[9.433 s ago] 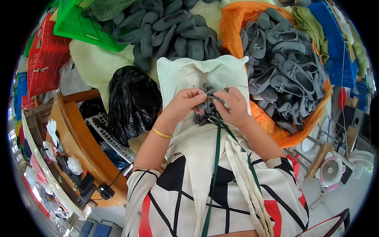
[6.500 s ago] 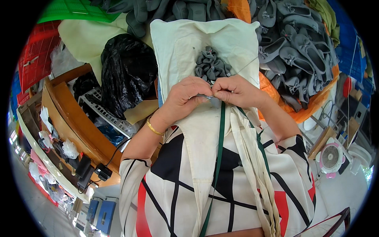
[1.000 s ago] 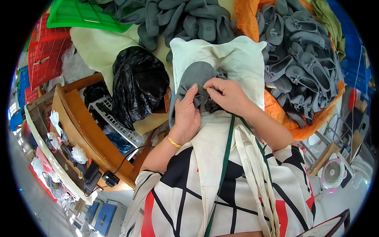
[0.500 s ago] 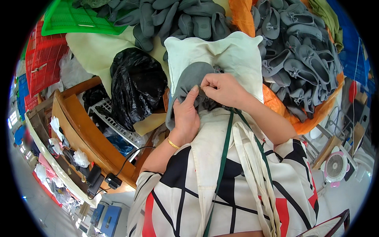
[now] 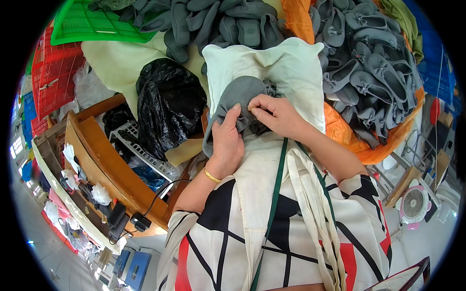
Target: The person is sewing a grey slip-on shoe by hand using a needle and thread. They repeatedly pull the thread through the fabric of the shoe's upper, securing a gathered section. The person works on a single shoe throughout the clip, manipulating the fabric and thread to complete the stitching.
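Fingers of right hand pinched narrow on fine thread at edge of soft grey fabric slipper. Left hand clamped on slipper from below, thumb on top. Slipper on cream cloth cushion, long axis up-left, just left of right fingertips.
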The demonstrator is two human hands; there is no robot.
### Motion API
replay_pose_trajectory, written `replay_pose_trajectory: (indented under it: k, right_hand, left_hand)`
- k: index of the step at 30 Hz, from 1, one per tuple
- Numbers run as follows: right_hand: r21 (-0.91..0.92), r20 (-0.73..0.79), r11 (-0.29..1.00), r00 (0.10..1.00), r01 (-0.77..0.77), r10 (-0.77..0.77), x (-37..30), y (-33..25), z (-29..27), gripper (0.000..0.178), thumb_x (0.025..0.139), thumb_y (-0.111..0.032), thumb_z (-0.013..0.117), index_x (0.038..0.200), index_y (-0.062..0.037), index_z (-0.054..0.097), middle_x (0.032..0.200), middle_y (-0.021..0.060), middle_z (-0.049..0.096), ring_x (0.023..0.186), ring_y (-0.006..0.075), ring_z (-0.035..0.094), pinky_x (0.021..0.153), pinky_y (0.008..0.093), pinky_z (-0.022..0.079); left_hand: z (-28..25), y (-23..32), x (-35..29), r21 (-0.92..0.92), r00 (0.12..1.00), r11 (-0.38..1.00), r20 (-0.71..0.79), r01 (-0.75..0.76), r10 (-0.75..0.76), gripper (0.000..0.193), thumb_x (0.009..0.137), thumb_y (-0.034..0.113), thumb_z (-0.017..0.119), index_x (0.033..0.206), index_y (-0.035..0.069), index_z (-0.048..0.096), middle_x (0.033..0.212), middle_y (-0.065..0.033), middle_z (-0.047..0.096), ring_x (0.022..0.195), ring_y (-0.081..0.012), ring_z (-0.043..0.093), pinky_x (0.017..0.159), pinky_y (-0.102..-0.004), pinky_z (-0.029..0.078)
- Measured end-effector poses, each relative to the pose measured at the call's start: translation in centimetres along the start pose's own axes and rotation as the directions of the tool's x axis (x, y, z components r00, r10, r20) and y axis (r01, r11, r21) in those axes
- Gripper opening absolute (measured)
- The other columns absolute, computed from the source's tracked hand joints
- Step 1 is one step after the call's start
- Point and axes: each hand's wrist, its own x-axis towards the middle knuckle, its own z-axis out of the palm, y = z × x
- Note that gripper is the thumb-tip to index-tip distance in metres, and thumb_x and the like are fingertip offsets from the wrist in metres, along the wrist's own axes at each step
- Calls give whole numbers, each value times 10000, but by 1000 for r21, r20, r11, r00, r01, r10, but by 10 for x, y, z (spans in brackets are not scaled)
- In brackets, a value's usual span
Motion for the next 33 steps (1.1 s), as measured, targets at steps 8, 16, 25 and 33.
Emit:
replay_pose_trajectory:
  k: [8, 16, 25, 33]
  right_hand:
    - [12, -3, 999, 999, 44, -44, 0, 5, 1, 140, 926, -115, 577, 1031, -31, 617, 819, 86, 650, 709, 168, 611, 682, 290, 497]
    - [-18, -29, 993, 993, 117, -117, 1, 14, 7, 112, 936, -108, 578, 1027, -48, 601, 836, 117, 649, 708, 238, 630, 685, 308, 503]
    - [-105, -105, 994, 994, -41, 30, 11, -19, 15, 189, 914, -109, 561, 1053, -19, 469, 814, 205, 635, 763, 406, 631, 685, 470, 487]
    - [-524, -47, 830, 967, 189, -250, 12, -35, -9, 88, 891, -130, 635, 938, -63, 601, 869, 123, 593, 756, 341, 615, 668, 402, 488]
  left_hand:
    - [-4, 2, 5, 1, 999, 1000, 43, 28, -28, 345, 893, 128, 702, 1185, 8, 563, 1126, -62, 647, 1021, -155, 622, 914, -308, 503]
    - [-9, 4, 13, -16, 996, 998, 73, 57, -56, 267, 892, 106, 694, 1127, 12, 611, 1054, -46, 672, 953, -151, 647, 872, -297, 518]
    - [0, -6, -1, 24, 992, 999, 121, -32, 29, 251, 929, 108, 674, 1155, 11, 623, 1110, -54, 675, 985, -141, 638, 894, -290, 502]
    - [-4, -9, -5, 159, 957, 984, 289, -84, 35, 209, 957, 72, 633, 1161, 25, 642, 1105, -33, 673, 984, -105, 621, 867, -265, 490]
